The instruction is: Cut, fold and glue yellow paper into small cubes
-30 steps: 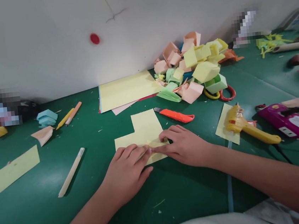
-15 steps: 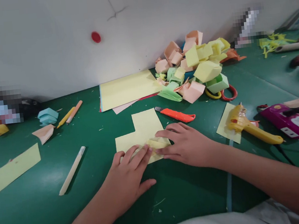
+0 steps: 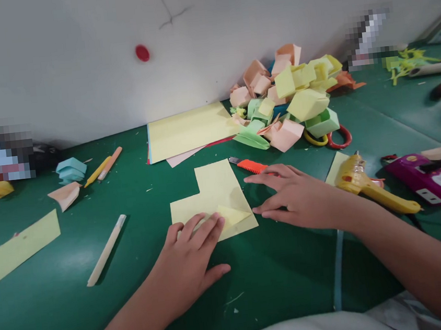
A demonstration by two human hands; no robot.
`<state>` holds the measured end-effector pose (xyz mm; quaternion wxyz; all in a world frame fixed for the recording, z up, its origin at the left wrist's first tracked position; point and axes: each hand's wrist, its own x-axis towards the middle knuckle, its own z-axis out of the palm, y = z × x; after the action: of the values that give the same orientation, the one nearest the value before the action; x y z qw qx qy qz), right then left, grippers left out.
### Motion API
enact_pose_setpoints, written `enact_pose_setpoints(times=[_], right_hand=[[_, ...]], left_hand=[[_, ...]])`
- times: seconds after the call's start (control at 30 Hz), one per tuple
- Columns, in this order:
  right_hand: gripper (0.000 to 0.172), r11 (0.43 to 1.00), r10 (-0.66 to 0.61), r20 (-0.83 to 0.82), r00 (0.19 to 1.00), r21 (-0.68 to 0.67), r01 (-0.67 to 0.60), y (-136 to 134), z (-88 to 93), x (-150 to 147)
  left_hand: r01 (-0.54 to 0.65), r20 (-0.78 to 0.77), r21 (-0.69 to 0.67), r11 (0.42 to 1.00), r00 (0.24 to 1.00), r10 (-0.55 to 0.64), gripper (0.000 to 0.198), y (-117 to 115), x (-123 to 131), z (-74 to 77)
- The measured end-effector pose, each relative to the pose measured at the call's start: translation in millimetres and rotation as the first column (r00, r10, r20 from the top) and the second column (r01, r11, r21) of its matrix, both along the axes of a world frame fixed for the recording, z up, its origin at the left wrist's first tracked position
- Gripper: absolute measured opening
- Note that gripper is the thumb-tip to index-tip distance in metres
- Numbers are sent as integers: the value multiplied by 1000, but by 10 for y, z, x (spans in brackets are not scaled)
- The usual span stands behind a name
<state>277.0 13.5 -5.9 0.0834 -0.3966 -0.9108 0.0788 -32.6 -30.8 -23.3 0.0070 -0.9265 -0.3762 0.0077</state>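
A pale yellow sheet of paper [image 3: 218,186] with its upper left corner cut away lies flat on the green table. On its lower part rests a smaller folded yellow piece [image 3: 233,215], partly under my fingertips. My left hand [image 3: 198,251] presses down there, fingers stretched out and thumb apart. Just right of the sheet, my right hand [image 3: 295,199] hovers with fingers spread and nothing in them. Its fingers partly cover an orange box cutter [image 3: 249,165] whose short blade points left.
Behind stand stacked paper sheets [image 3: 189,131] and a heap of folded paper pieces [image 3: 288,100], with scissors [image 3: 339,137] beside it. To the right lie a yellow glue gun [image 3: 372,186] and a purple power strip [image 3: 422,178]. A rolled paper stick [image 3: 107,250] is at left.
My right hand has let go of the folded piece and moved right, off the sheet and over the box cutter's handle. My left hand has stayed in place.
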Motion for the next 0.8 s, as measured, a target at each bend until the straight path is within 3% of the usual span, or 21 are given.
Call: enact_pose_setpoints(times=[0.2, 0.37, 0.6, 0.8], right_hand=[[27, 993, 62, -90, 994, 105, -53, -62, 21, -142], [33, 986, 154, -4, 988, 72, -153, -149, -18, -258], [35, 994, 101, 38, 994, 26, -102, -166, 20, -254], [36, 996, 80, 20, 997, -33, -79, -160, 7, -229]], left_hand=[[1, 4, -7, 1000, 1000, -1, 63, 13, -1, -8], [9, 9, 5, 1000, 1000, -9, 58, 11, 7, -8], [144, 53, -33, 989, 988, -142, 39, 154, -101, 61], [189, 252, -59, 980, 953, -168, 29, 296, -227, 65]])
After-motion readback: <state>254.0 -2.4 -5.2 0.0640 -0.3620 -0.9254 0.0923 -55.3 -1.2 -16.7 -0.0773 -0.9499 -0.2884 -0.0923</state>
